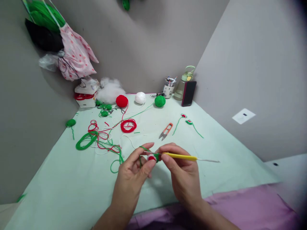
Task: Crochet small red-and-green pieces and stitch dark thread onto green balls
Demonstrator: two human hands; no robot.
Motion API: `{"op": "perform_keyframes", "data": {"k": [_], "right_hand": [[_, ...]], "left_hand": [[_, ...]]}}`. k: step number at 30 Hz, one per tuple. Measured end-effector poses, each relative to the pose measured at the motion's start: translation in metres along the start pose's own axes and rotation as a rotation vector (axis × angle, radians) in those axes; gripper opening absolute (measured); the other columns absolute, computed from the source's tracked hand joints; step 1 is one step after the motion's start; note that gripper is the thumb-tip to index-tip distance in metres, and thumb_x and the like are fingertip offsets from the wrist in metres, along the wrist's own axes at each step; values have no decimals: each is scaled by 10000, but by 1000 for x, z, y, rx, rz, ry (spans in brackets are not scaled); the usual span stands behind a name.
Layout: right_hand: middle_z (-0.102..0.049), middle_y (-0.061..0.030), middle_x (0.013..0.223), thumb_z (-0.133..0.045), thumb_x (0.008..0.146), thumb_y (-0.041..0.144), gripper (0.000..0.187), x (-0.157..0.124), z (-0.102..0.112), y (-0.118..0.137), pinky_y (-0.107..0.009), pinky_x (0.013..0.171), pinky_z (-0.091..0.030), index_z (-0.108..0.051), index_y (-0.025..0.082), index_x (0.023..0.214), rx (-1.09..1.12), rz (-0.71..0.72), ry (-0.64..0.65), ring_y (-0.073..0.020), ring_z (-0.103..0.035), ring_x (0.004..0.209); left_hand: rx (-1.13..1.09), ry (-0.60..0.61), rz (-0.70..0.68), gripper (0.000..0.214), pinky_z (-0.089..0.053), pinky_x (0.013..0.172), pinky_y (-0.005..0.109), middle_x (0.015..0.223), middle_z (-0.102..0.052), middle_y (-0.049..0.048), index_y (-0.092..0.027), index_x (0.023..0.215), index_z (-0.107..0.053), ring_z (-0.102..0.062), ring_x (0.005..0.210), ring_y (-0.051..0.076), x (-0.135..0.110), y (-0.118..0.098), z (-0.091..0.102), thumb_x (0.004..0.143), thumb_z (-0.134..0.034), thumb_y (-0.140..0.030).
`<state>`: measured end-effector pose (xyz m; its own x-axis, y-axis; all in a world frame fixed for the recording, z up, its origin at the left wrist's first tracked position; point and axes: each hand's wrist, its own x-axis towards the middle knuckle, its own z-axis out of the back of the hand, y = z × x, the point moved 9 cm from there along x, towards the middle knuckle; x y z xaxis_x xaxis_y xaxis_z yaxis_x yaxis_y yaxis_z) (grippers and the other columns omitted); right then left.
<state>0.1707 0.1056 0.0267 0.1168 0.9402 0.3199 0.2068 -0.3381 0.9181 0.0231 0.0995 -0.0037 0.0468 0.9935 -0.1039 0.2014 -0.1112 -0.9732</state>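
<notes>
My left hand pinches a small round crochet piece with a red middle, a white ring and a green edge. Green yarn loops over the raised left index finger. In my right hand is a yellow-handled crochet hook, gripped like a pencil. Its metal tip points left and lies at the green edge of the piece, near the yarn on the left fingers. Whether the tip is inside a stitch is too small to tell. Both hands are above the near part of the table.
Orange thread snips lie beyond the hands. Two small crochet pieces with green tails rest to the right. Tangled yarn spreads on the left. Red, white and green yarn balls line the back, near a phone and a bottle.
</notes>
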Motion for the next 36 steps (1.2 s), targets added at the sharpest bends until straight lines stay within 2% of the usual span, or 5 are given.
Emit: {"op": "perform_keyframes", "data": {"k": [4, 12, 18, 31, 36], "right_hand": [[-727, -29, 892, -723, 913, 171, 146, -2, -5, 13, -275, 770, -540, -802, 283, 964, -121, 118, 76, -167, -664, 862], [-738, -41, 980, -678, 928, 98, 255, -3, -8, 26, -251, 759, -566, -801, 294, 1037, -223, 191, 253, -160, -689, 907], [-756, -33, 916, -698, 921, 127, 206, 0, -6, 21, -268, 792, -571, -810, 282, 997, -159, 126, 225, -164, -698, 882], [-723, -46, 858, -684, 951, 329, 159, 5, -3, -10, -276, 667, -548, -778, 209, 906, 265, -178, 184, -143, -645, 702], [-732, -55, 896, -605, 1005, 303, 182, 4, -3, -3, -293, 701, -550, -735, 199, 935, 208, -127, 245, -153, -666, 741]], "left_hand": [[-343, 30, 177, 432, -320, 408, 152, 829, -603, -36, -264, 1232, -722, -427, 428, -3, -3, 13, -14, 820, -812, -356], [-415, 73, 130, 623, -493, 569, 153, 779, -593, -63, -337, 1324, -671, -610, 566, 48, -1, 13, -15, 751, -874, -205], [-376, 48, 125, 388, -515, 615, 174, 760, -633, -38, -263, 1242, -717, -641, 603, 69, -4, 8, -11, 861, -789, -287], [-331, 1, 109, 362, -514, 627, 179, 827, -637, -38, -274, 1196, -730, -621, 603, 62, -6, 9, -6, 841, -801, -276], [-315, -28, 104, 385, -511, 634, 180, 821, -627, -35, -271, 1204, -728, -600, 597, 59, -6, 8, -3, 828, -808, -283]]}}
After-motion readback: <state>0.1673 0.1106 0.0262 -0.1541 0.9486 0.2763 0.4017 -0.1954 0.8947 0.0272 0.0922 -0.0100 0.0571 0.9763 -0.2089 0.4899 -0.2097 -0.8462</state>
